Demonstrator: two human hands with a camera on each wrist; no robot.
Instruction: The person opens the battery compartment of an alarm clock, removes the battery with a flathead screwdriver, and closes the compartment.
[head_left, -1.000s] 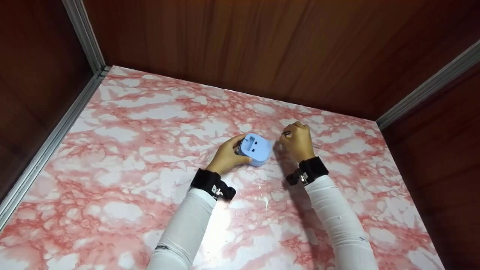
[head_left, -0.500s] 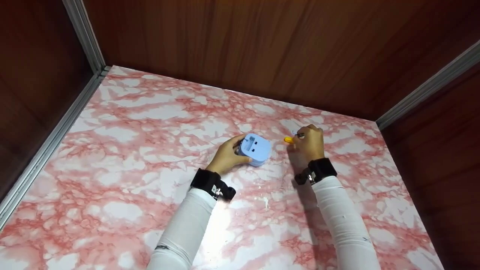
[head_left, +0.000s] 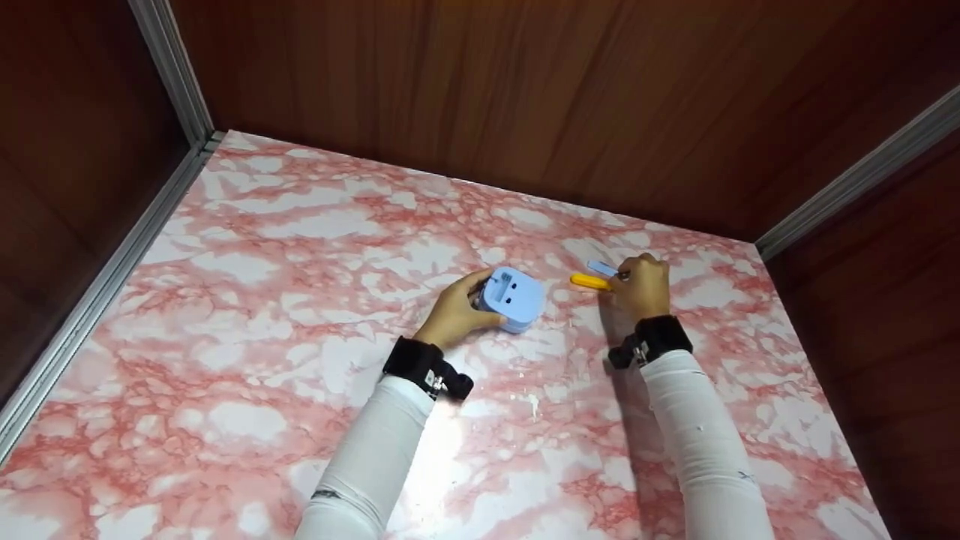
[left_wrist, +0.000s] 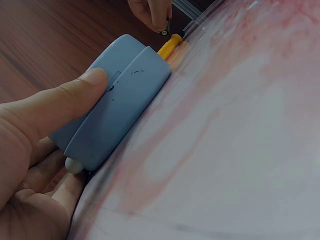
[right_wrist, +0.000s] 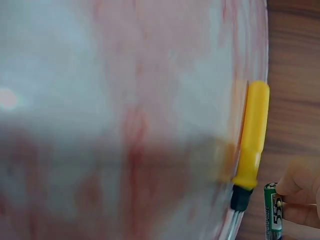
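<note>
My left hand [head_left: 459, 309] grips a light blue rounded device [head_left: 519, 298] from its left side, thumb on the near side. The upturned face of the device has a recessed slot with metal contacts and two small dark openings. In the left wrist view a small pale knob [left_wrist: 74, 165] sticks out low on it. To the right, my right hand [head_left: 643, 286] pinches a green cylindrical battery [right_wrist: 273, 212] between thumb and fingers. Beside that hand a yellow-handled screwdriver [head_left: 590, 282] lies on the table, its shaft hidden in the head view. A narrow light blue strip [head_left: 601, 268] lies just behind it.
The table [head_left: 247, 330] has a red and white marbled top. A brown wood-grain panel [head_left: 480, 90] stands along its back, with similar panels at both sides. Metal framing [head_left: 180, 82] runs up the left corner.
My right hand has moved to the right with the battery, bringing the screwdriver and the blue strip into sight. My left hand and the device have stayed in place.
</note>
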